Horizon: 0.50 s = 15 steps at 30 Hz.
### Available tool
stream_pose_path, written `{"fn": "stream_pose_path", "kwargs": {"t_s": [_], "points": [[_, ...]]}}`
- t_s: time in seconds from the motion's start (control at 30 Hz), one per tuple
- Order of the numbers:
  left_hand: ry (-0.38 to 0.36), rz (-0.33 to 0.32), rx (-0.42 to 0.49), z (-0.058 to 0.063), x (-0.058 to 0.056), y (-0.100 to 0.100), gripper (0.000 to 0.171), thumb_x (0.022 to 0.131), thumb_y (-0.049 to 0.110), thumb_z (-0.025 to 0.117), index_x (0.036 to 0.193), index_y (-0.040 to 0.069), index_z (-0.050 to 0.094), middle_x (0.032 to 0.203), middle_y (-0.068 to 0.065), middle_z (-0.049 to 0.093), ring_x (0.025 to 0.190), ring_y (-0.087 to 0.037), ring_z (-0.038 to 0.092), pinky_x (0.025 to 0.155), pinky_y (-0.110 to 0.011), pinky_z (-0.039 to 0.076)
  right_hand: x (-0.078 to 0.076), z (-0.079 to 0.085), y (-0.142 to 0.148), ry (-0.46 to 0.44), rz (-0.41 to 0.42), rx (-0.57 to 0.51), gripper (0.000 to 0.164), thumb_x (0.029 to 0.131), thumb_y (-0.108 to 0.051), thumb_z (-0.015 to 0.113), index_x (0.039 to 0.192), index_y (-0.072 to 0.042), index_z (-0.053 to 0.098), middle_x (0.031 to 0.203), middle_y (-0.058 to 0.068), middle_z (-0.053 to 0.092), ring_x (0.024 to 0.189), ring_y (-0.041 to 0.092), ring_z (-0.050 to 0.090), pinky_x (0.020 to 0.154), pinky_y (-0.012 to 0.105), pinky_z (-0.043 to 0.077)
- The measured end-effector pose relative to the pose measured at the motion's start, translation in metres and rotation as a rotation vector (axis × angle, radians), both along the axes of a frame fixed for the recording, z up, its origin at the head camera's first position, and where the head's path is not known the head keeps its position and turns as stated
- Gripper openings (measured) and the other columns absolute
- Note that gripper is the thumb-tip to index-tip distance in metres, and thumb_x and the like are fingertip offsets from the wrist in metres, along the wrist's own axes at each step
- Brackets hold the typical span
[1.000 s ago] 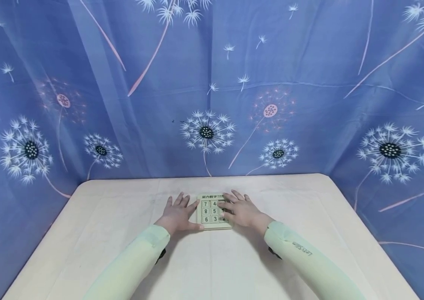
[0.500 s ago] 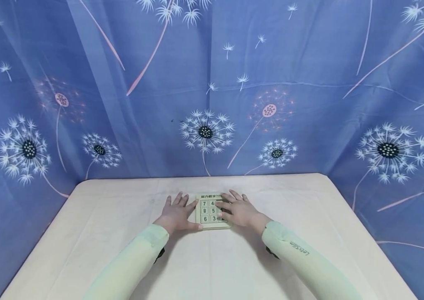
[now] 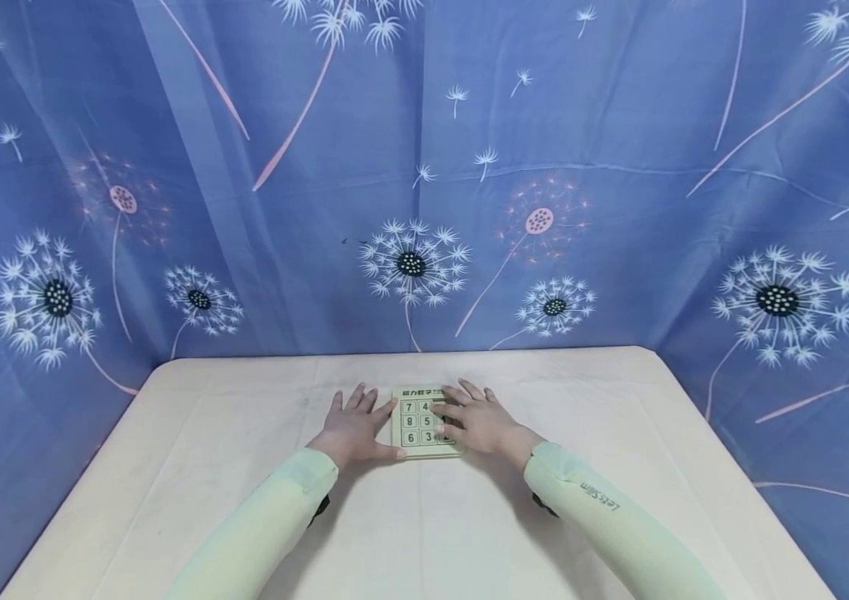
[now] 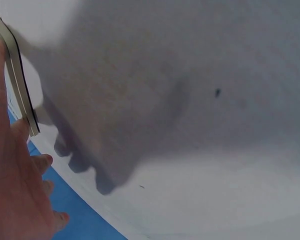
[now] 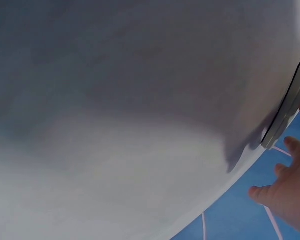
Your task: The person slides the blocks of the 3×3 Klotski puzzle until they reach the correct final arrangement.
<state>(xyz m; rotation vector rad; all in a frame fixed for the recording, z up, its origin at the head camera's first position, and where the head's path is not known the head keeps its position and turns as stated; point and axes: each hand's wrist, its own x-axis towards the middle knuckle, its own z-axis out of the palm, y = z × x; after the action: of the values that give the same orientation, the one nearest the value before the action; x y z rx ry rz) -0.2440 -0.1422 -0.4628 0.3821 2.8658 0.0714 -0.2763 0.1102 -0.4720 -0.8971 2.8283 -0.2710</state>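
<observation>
A pale green number slide puzzle (image 3: pixel 418 452) lies flat near the back middle of the table, its heading printed in dark characters. Tiles 7, 4, 8, 5, 6 and 3 show, while the right column is largely covered. My left hand (image 3: pixel 349 432) is spread at the puzzle's left side, thumb at the near corner and index finger at the upper left edge. Fingers of my right hand (image 3: pixel 486 423) stretch over the right column, tips on the tiles. Each wrist view catches the puzzle's side edge (image 4: pixel 20 85) with fingers against it; the right one shows the frame (image 5: pixel 290 107).
A cream-covered table (image 3: pixel 424 533) carries the puzzle, with its back edge close behind the hands. Blue curtain (image 3: pixel 319 250) with dandelion prints hangs around the back and both sides. Pale green sleeves (image 3: pixel 259 525) cover both forearms.
The head view shifts very slightly. Both hands and the puzzle keep their places, and the visible tiles stand in the same order.
</observation>
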Motion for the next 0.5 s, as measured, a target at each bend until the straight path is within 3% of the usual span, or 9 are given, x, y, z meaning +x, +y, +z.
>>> {"fn": "stream_pose_path", "kwargs": {"t_s": [0.5], "points": [[-0.012,0.008,0.005,0.0028,0.0015,0.0006,0.097,0.084,0.077,0.062,0.162,0.029,0.03,0.171,-0.015,0.025,0.162,-0.037,0.012,0.131,-0.064,0.011,0.0077,0.0017,0.0085,0.037,0.016,-0.018,0.055,0.105,-0.053,0.046,0.153,-0.027,0.049,0.169,0.013,0.032,0.158,0.044,0.02,0.121,0.076,0.021]]}}
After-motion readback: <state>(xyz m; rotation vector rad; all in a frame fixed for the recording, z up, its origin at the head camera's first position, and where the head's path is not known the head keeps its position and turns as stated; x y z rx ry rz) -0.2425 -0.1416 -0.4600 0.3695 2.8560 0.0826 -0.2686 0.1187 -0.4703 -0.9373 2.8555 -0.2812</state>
